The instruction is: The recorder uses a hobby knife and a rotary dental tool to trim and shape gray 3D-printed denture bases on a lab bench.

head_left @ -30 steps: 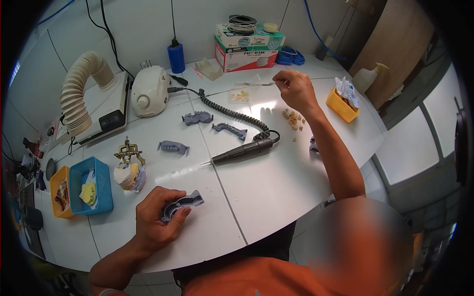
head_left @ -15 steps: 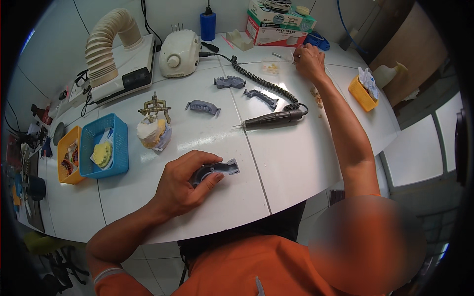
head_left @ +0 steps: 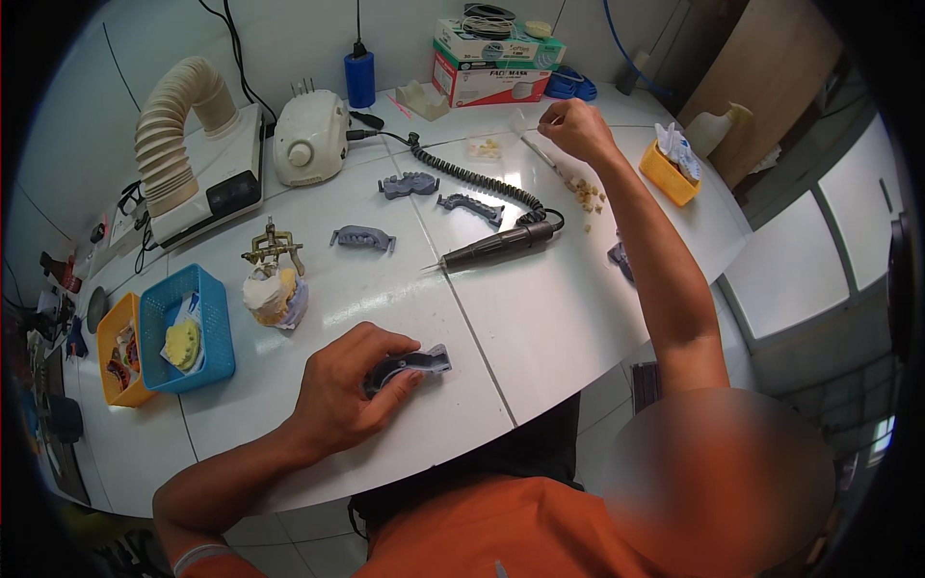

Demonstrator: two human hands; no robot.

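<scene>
My left hand (head_left: 352, 390) rests low over the table, its fingers and thumb wrapped round a grey dental tray-shaped piece (head_left: 427, 360) with a curved hollow. My right arm stretches to the far right, where my right hand (head_left: 578, 133) has its fingers pinched together. What they hold, if anything, is hidden. A clear, see-through item (head_left: 518, 122) shows beside those fingertips, and a thin stick-like tool (head_left: 545, 160) lies just below them. Nearby are a clear box of small yellowish pieces (head_left: 485, 148) and a loose pile of tooth-like pieces (head_left: 587, 195).
Grey dental pieces (head_left: 363, 238) lie mid-table by a black handpiece (head_left: 496, 248) with a coiled cord. An articulator with a plaster model (head_left: 276, 294) stands left, beside blue (head_left: 224, 332) and yellow baskets. A white control unit (head_left: 310, 144), hose and mask boxes (head_left: 487, 85) stand behind.
The view has shifted, so table things appear further left. My right hand has drawn slightly nearer, and the pile and another grey piece by the forearm show more. My left hand keeps its hold.
</scene>
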